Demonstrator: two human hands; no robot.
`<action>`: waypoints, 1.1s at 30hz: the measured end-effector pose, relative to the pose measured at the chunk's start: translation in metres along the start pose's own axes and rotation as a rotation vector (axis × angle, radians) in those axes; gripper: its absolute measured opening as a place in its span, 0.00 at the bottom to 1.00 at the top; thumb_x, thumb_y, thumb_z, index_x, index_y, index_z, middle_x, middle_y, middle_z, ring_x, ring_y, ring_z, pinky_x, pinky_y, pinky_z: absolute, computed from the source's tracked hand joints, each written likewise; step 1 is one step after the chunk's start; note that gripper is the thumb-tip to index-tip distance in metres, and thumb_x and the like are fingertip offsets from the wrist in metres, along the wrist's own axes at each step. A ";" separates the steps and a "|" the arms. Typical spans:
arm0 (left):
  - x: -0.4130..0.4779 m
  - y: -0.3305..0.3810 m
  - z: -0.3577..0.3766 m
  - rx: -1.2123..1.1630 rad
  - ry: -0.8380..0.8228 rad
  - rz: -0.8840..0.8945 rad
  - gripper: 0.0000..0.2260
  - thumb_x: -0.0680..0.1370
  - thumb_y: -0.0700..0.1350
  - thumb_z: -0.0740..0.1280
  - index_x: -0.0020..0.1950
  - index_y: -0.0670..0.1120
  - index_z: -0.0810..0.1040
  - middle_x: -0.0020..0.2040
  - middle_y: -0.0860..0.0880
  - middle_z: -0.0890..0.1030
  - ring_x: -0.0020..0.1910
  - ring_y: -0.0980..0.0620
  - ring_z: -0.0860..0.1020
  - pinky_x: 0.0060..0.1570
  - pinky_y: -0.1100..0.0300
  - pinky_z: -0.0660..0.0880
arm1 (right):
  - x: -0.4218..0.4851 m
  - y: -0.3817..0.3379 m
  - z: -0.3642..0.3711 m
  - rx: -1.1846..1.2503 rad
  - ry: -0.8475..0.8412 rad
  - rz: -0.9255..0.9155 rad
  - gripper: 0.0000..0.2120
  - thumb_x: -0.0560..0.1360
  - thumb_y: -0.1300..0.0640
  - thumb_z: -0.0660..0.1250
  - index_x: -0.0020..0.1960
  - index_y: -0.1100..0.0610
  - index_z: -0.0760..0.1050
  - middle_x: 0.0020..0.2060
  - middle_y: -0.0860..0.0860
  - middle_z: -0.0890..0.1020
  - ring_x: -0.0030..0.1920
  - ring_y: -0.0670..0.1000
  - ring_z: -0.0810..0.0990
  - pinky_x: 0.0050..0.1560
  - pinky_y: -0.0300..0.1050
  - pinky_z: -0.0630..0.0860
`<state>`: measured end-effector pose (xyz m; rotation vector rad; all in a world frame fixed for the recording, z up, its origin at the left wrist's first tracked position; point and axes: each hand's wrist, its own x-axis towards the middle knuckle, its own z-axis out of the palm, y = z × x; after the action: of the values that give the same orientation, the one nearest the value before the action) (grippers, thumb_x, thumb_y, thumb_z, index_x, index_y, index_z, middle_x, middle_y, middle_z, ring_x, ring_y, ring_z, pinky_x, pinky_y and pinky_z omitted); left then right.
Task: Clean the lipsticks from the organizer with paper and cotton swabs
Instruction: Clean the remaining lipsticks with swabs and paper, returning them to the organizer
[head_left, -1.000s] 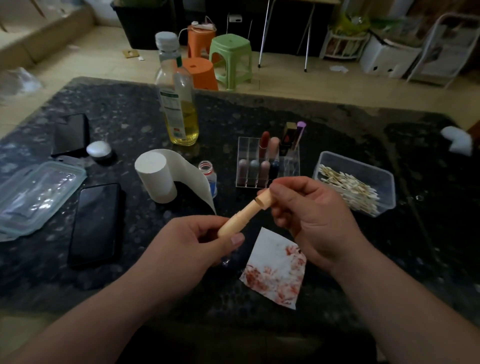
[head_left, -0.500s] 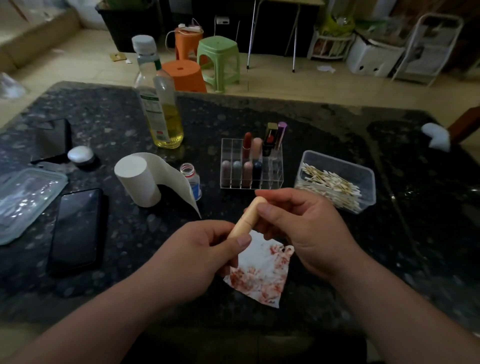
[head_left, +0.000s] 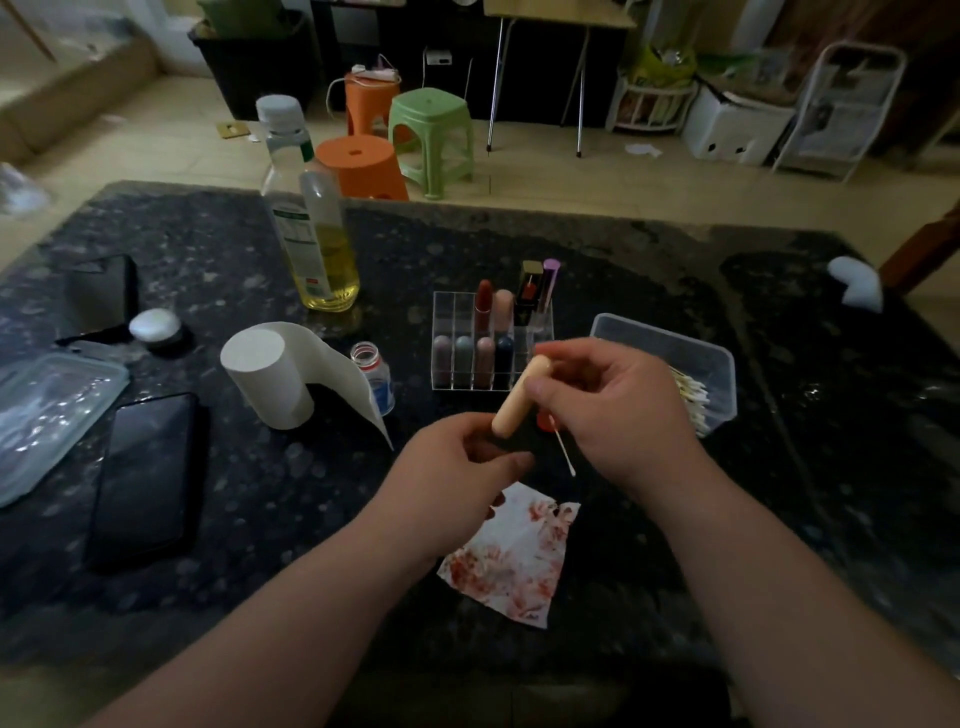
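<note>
At frame centre, the right hand (head_left: 618, 410) grasps the beige lipstick (head_left: 517, 400) between thumb and fingers, with the tube tilted and its lower end just above the left hand (head_left: 457, 473). The left fingers are curled; whether they grip the tube cannot be determined. A cotton swab (head_left: 565, 456) projects downward from under the right hand. The clear organizer (head_left: 444, 312) stands just behind on the tabletop (head_left: 623, 270). Red-stained paper (head_left: 511, 561) lies below the hands.

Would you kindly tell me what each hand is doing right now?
Left hand: curled under the lipstick; grip cannot be told.
Right hand: holds lipstick and cotton swab.
</note>
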<state>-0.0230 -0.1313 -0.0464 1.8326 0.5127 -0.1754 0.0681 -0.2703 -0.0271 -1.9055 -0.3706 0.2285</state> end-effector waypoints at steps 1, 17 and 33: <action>0.002 0.001 0.000 0.011 -0.010 -0.023 0.22 0.78 0.51 0.73 0.71 0.54 0.73 0.47 0.55 0.84 0.37 0.62 0.83 0.36 0.67 0.78 | 0.009 0.003 -0.001 -0.007 0.062 0.002 0.11 0.74 0.58 0.75 0.53 0.45 0.82 0.45 0.44 0.85 0.48 0.44 0.84 0.46 0.43 0.84; 0.004 -0.007 -0.041 -0.060 0.033 -0.096 0.03 0.80 0.50 0.71 0.47 0.55 0.84 0.37 0.58 0.85 0.31 0.63 0.80 0.37 0.68 0.77 | 0.066 0.038 0.018 -0.441 0.308 -0.080 0.14 0.80 0.57 0.68 0.65 0.53 0.80 0.51 0.46 0.83 0.51 0.45 0.80 0.57 0.40 0.75; -0.008 -0.013 -0.056 -0.092 0.079 -0.074 0.04 0.80 0.49 0.71 0.46 0.54 0.84 0.37 0.57 0.85 0.31 0.62 0.79 0.34 0.70 0.75 | 0.067 0.037 0.053 -0.734 0.208 -0.164 0.25 0.76 0.51 0.70 0.72 0.49 0.71 0.62 0.49 0.78 0.68 0.53 0.69 0.70 0.58 0.63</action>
<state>-0.0432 -0.0774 -0.0366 1.7372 0.6347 -0.1276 0.1180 -0.2117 -0.0794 -2.5699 -0.5106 -0.2538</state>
